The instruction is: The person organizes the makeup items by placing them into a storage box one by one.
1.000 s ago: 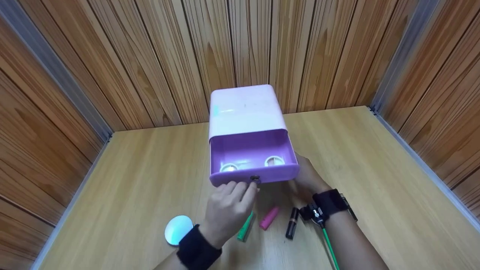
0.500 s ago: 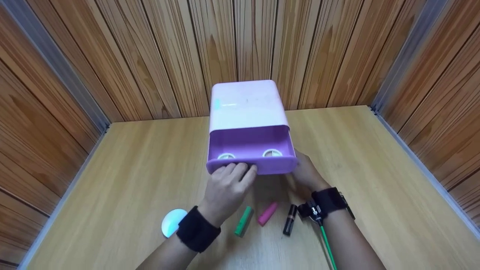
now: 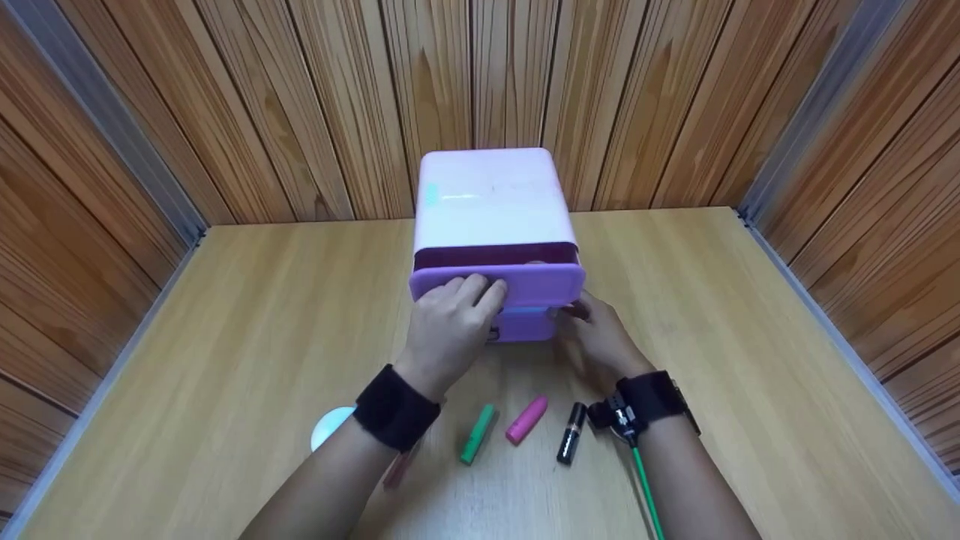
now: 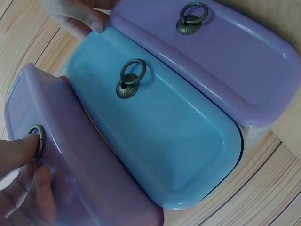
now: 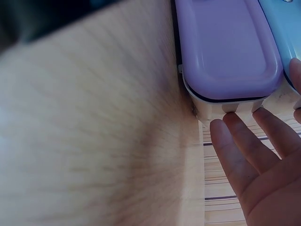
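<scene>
A small pink drawer cabinet [image 3: 491, 199] stands on the table, with its top purple drawer [image 3: 544, 285] partly pulled out. My left hand [image 3: 450, 322] is at that drawer's front, finger and thumb pinching its ring pull [image 4: 40, 141]. Below it, the blue drawer [image 4: 169, 132] and the lower purple drawer [image 4: 235, 61] are closed, each with a metal ring pull. My right hand [image 3: 596, 337] touches the cabinet's right side with extended fingers, thumb at the blue drawer's edge. Most of the top drawer's inside is hidden.
In front of the cabinet lie a green tube [image 3: 478, 435], a pink tube [image 3: 527, 420] and a black lipstick-like tube [image 3: 572, 433]. A white disc [image 3: 330, 426] and a reddish stick [image 3: 400, 471] lie partly behind my left forearm. Wooden panels [image 3: 510, 75] rise behind.
The top drawer has slid back into the cabinet, from wide out to a narrow gap, with my left hand moving forward on it. The round items inside are now almost hidden.
</scene>
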Demonstrator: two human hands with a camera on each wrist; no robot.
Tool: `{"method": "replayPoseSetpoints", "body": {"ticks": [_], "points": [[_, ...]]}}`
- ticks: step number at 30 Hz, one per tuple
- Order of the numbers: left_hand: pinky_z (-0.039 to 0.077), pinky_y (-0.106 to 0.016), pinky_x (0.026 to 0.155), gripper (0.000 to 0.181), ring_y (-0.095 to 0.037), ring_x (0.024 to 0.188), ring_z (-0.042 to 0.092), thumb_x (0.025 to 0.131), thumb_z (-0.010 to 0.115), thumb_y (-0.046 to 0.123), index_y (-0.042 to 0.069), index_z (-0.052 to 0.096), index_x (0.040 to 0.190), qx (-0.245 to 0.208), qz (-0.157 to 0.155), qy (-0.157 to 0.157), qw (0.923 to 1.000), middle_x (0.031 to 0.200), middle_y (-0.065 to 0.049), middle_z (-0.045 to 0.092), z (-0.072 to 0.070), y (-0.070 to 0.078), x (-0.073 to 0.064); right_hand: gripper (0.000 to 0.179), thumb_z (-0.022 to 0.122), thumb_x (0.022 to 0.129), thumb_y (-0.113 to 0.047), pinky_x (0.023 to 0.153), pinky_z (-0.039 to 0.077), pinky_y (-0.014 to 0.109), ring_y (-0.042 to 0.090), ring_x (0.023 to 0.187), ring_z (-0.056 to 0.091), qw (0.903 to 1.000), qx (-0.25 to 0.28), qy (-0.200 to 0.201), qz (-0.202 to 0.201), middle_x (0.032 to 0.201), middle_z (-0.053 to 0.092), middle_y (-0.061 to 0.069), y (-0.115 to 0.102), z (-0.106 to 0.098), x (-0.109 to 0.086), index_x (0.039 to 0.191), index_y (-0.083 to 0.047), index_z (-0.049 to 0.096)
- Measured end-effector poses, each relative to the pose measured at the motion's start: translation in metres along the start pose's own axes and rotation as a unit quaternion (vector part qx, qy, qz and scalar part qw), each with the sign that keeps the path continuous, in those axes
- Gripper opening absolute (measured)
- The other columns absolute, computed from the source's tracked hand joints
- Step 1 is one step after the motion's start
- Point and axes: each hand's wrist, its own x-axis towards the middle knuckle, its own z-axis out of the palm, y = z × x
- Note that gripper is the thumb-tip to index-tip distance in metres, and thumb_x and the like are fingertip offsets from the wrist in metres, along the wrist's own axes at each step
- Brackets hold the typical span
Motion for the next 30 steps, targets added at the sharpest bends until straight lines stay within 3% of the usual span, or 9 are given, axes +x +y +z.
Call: {"method": "replayPoseSetpoints", "body": {"ticks": [5,11,18,30], "points": [[0.043,-0.03,0.044,0.014,-0.02,0.057,0.055,0.096,0.058,0.005,0.005,0.071,0.102,0.003,-0.009,-0.013,0.9999,0.08,-0.008,0.063,0.005,-0.005,0.007,0.05,0.058,0.099,-0.026,0.104,0.037,0.044,0.025,0.125,0.05,0.9999,0.0,-0.003,0.015,0.144,0.048,0.002,-0.007,0.0,-0.001,0.147,-0.027,0.043],[0.046,-0.031,0.046,0.015,-0.019,0.057,0.054,0.094,0.059,0.001,0.005,0.071,0.102,-0.002,-0.024,-0.023,0.9994,0.08,-0.008,0.063,0.011,-0.009,0.012,0.055,0.059,0.098,-0.032,0.104,0.038,0.043,0.022,0.128,0.047,0.9999,-0.006,-0.002,0.011,0.15,0.04,-0.006,0.004,0.0,0.004,0.148,-0.038,0.038],[0.046,-0.03,0.046,0.017,-0.018,0.056,0.053,0.094,0.056,0.0,0.005,0.07,0.102,-0.004,-0.04,-0.029,0.9988,0.079,-0.007,0.063,0.019,-0.013,0.014,0.067,0.06,0.096,-0.039,0.103,0.039,0.042,0.027,0.129,0.047,0.9997,-0.008,-0.013,0.019,0.152,0.037,0.005,0.006,-0.001,0.004,0.152,-0.038,0.023],[0.042,-0.03,0.042,0.015,-0.016,0.052,0.049,0.093,0.055,-0.002,0.005,0.068,0.095,-0.012,-0.05,-0.015,0.9986,0.072,-0.005,0.057,0.027,-0.017,0.019,0.069,0.062,0.096,-0.033,0.099,0.044,0.038,0.025,0.123,0.053,0.9998,0.014,-0.009,-0.013,0.149,0.042,0.008,0.008,-0.002,0.004,0.153,-0.032,0.025]]}}
